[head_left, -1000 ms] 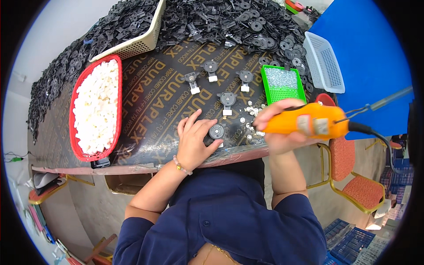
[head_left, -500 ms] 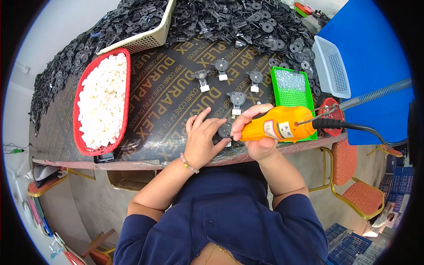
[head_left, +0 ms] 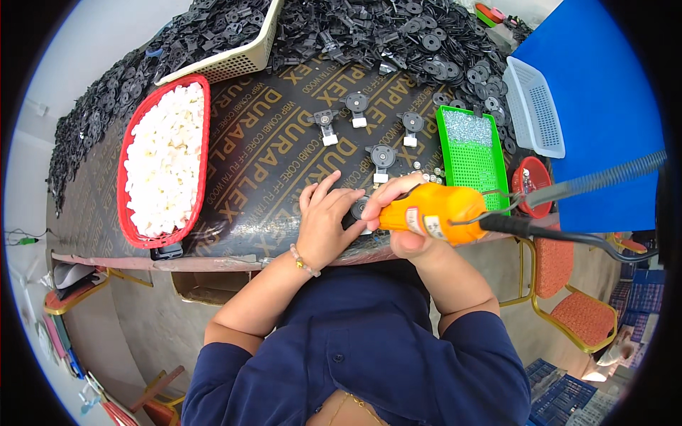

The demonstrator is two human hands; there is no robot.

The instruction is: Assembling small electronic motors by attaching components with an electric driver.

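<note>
My right hand (head_left: pixel 410 247) is wrapped round an orange electric screwdriver (head_left: pixel 444 213). Its nose points left, toward a round black plastic part (head_left: pixel 359 209) at the table's near edge. My left hand (head_left: pixel 321 221) holds that part from the left, thumb below and fingertips above, with the outer fingers spread. The screwdriver's tip and much of the part are hidden by my fingers. Just beyond lies a finished-looking black disc with a white block (head_left: pixel 383 156), and several similar pieces lie farther back. Small silver bits (head_left: pixel 437 172) are scattered right of it.
A green tray (head_left: pixel 469 186) of small metal screws stands to the right, beside a red bowl (head_left: pixel 545 206). At left is a red basket (head_left: pixel 207 128) of white pieces. Black parts (head_left: pixel 355 35) are heaped along the back. A spring-wrapped cable (head_left: pixel 604 177) runs rightward from the screwdriver.
The screwdriver has shifted slightly left and toward me, its rear end dropping lower, and the cable has swung with it. Silver bits beside the tray have come into sight. My left hand stays put.
</note>
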